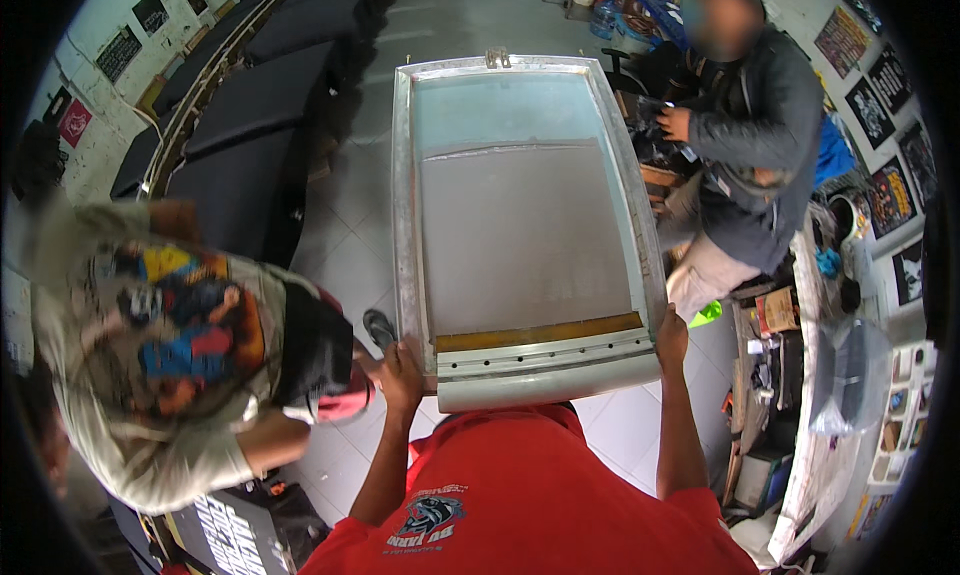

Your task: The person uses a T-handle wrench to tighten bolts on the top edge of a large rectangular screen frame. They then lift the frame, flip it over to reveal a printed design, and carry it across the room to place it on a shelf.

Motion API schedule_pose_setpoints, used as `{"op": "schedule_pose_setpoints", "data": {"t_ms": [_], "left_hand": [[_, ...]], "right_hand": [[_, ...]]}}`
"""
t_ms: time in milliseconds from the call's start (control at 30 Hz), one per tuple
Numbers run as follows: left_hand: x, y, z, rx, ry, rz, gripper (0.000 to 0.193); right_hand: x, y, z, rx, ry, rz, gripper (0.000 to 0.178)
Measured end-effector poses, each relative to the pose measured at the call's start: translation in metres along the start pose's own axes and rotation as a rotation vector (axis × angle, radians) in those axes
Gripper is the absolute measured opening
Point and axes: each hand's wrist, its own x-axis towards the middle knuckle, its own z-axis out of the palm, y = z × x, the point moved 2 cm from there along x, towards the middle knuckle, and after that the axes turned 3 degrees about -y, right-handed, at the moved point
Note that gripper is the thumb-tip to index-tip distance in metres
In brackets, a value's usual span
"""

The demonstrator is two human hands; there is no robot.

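Observation:
A screen-printing frame (405,205) with a pale metal border is held out in front of me, its far end tilted away. Grey ink covers most of its mesh (525,225), and a bluish strip shows at the far end. Across the near end lies a wide squeegee (540,363) with a metal holder and an amber blade. My left hand (400,377) is closed on the frame's near left corner. On the right side, close to the near corner, my right hand (671,340) grips the frame's edge. The undersides of both grips are hidden.
Close on my left, a person in a printed shirt (180,335) leans in. Another person in a dark jacket (755,145) stands at the right, holding something black. Black-covered printing tables (260,105) run along the left. Cluttered shelves (770,375) line the right.

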Motion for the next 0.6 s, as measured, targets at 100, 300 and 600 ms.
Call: {"op": "schedule_pose_setpoints", "data": {"t_ms": [100,300,600], "left_hand": [[0.079,0.025,0.033,-0.031,0.060,-0.005,0.033],[0.257,0.069,0.077,-0.017,0.140,-0.015,0.036],[0.509,0.076,0.124,-0.102,0.274,-0.192,0.037]], "right_hand": [[0.079,-0.065,0.026,0.043,-0.086,-0.023,0.061],[0.238,-0.198,0.099,-0.011,-0.081,-0.116,0.059],[0.473,-0.389,0.257,0.021,-0.315,-0.110,0.059]]}}
